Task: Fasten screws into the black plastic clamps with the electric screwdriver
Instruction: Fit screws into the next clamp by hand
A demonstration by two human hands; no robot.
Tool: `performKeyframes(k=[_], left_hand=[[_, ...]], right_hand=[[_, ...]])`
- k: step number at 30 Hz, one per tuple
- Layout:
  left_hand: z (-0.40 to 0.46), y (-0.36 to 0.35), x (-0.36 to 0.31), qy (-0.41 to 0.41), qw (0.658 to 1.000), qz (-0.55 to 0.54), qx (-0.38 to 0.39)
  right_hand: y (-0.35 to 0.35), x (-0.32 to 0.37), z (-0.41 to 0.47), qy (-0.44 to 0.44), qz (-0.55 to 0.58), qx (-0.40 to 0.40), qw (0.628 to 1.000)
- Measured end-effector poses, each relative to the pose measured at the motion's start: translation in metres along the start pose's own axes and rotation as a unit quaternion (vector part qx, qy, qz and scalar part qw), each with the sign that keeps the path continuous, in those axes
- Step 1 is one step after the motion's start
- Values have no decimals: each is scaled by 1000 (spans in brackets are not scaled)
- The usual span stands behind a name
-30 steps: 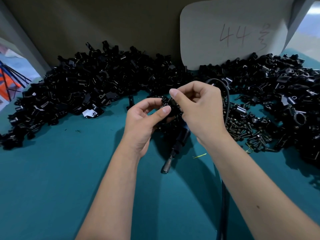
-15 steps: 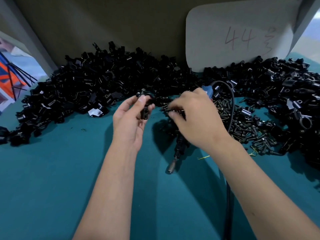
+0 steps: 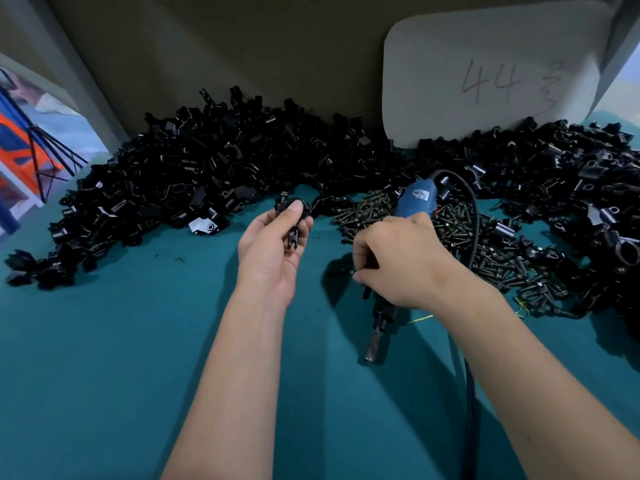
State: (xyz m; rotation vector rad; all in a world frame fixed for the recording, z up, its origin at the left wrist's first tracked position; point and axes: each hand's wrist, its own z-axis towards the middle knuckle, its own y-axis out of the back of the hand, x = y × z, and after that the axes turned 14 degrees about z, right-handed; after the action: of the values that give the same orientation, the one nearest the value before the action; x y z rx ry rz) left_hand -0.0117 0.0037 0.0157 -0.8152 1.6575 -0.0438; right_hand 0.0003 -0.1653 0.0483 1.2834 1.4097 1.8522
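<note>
My left hand (image 3: pixel 273 244) holds one black plastic clamp (image 3: pixel 293 220) between thumb and fingers, a screw standing out of its top. My right hand (image 3: pixel 398 263) grips the electric screwdriver (image 3: pixel 414 200), whose blue body shows above the hand while its black nose and metal bit (image 3: pixel 375 337) point down toward me over the teal mat. A small dark screw seems pinched at my right fingertips, though this is hard to tell. A heap of loose dark screws (image 3: pixel 460 233) lies just behind and right of my right hand.
Large piles of black clamps (image 3: pixel 207 181) run along the back wall and the right side (image 3: pixel 571 188). A white card marked "44" (image 3: pixel 491 74) leans on the wall. The screwdriver's black cable (image 3: pixel 467 375) trails toward me on the teal mat (image 3: pixel 104 358).
My hands have come apart: the left carried the clamp up and to the left, the right dropped onto the screwdriver and closed around it. The view shifted slightly.
</note>
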Motion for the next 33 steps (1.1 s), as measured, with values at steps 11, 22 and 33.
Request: performKeyframes(k=[11,22,33], left_hand=[[-9,-6,2,-13,987,58,151],[-18,-17,12,5,961,97,258],[-15,-12,10,4,962,92,257]], right_hand=[[16,-30,2,24,534,-216,817],[7,-31,4,40,601,-201,773],[8,-29,3,73,587,-195,782]])
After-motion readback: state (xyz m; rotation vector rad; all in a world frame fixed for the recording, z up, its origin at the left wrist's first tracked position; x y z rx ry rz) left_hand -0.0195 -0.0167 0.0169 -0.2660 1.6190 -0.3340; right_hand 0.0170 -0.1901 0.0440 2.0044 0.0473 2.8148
